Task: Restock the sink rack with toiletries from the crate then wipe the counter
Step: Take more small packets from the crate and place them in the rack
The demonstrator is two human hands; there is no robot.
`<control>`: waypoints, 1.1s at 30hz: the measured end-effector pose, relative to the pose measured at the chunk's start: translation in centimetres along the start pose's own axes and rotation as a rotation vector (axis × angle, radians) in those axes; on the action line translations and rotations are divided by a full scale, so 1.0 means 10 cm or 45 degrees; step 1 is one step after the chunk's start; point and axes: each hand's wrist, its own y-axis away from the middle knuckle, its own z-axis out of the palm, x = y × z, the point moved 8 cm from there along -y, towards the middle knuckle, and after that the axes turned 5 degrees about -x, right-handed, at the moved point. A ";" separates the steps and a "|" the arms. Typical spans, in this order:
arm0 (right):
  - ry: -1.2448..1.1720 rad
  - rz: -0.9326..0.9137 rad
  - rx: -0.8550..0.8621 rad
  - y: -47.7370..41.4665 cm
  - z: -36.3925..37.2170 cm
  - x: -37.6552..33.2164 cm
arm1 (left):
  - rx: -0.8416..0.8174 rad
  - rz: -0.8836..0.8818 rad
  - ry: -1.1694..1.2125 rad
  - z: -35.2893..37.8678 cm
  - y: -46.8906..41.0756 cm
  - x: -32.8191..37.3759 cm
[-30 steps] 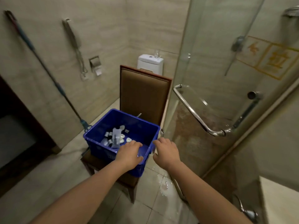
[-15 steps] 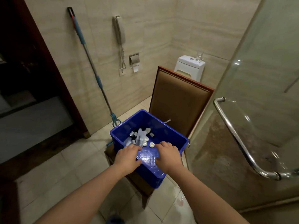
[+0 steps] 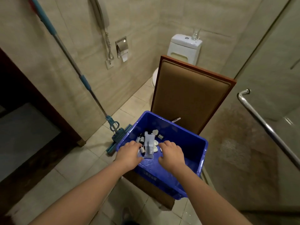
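A blue plastic crate (image 3: pixel 186 133) stands on the seat of a brown padded chair (image 3: pixel 191 95). Its far left corner holds several toiletries: a clear upright packet (image 3: pixel 149 146), small dark-capped bottles (image 3: pixel 140 139) and white round soaps (image 3: pixel 155 132). Both my hands are inside the crate. My left hand (image 3: pixel 129 155) curls over the small bottles, its thumb touching the packet's lower edge; its fingertips are hidden. My right hand (image 3: pixel 172 157) hovers just right of the packet, fingers spread downward over the soaps, nothing seen in it. No sink rack or counter is in view.
A blue-handled mop (image 3: pixel 78 70) leans on the left wall, its head (image 3: pixel 118 138) touching the crate's left side. A toilet (image 3: pixel 183 47) with a glass (image 3: pixel 195 34) stands behind the chair. The shower door's metal handle (image 3: pixel 266 127) juts out at right. A dark doorway (image 3: pixel 24 127) is at left.
Both hands moved from the crate's near rim deeper in, onto the toiletries on either side of the packet. My view swung left and down, away from the shower door.
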 end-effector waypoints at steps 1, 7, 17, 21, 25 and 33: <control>-0.009 0.022 -0.011 -0.07 0.03 -0.03 | -0.014 0.009 -0.009 -0.02 -0.07 -0.07; -0.013 0.106 -0.075 -0.39 0.20 -0.12 | -0.123 0.036 0.047 0.06 -0.39 -0.32; -0.070 0.144 -0.258 -1.08 0.75 0.14 | -0.341 -0.070 0.130 0.60 -1.01 -0.57; -0.105 0.165 -0.387 -1.37 1.13 0.31 | -0.501 -0.181 0.163 0.98 -1.31 -0.69; -0.138 0.180 -0.492 -1.63 1.43 0.44 | -0.593 -0.270 0.216 1.29 -1.55 -0.79; -0.192 0.205 -0.611 -2.07 1.92 0.59 | -0.711 -0.496 0.311 1.80 -1.88 -1.06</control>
